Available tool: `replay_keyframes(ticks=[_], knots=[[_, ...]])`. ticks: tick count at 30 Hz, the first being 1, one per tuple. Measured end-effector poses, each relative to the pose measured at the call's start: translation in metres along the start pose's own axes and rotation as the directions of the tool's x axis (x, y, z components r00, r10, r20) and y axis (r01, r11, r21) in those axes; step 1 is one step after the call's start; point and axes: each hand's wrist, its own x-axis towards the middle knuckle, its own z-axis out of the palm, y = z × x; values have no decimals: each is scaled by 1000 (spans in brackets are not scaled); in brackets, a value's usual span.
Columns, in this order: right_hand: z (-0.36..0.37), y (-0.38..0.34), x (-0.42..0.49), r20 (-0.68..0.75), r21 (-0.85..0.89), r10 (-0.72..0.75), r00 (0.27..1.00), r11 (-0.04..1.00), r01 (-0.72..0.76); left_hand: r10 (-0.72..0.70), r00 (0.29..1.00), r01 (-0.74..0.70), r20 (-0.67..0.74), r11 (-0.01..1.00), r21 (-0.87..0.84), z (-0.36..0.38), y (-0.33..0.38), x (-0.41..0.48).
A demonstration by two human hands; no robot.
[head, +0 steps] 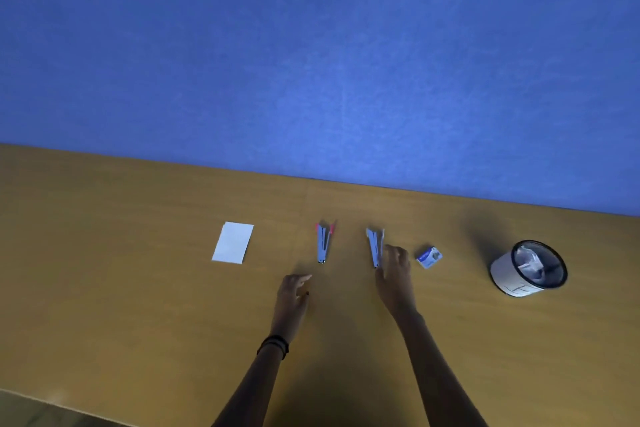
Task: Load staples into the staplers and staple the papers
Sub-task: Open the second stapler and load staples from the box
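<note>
Two small staplers lie opened on the wooden table (138, 288): one with pink ends (324, 242) and a plain blue-grey one (375, 247) to its right. White papers (233, 243) lie further left. A small staple box (429, 257) sits right of the staplers. My right hand (394, 274) reaches to the blue-grey stapler, fingers touching its right side near the hinge end. Below and left of the pink stapler, my left hand (292, 291) rests with relaxed fingers and holds nothing.
A white round container (502, 274) with a dark rim and crumpled paper inside stands at the far right. A blue wall panel (311, 62) rises behind the table's back edge. The table's front edge runs at the lower left.
</note>
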Motion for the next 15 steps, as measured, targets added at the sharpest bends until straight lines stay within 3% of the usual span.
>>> replay_keyframes(ticks=[5,15], knots=[[13,-16,29,70,-55,39,997,998,-36,-41,999,42,-15,999,16,-10,-8,20],[32,-13,54,22,-204,68,997,977,-63,-35,995,42,-92,997,70,-5,-10,45]])
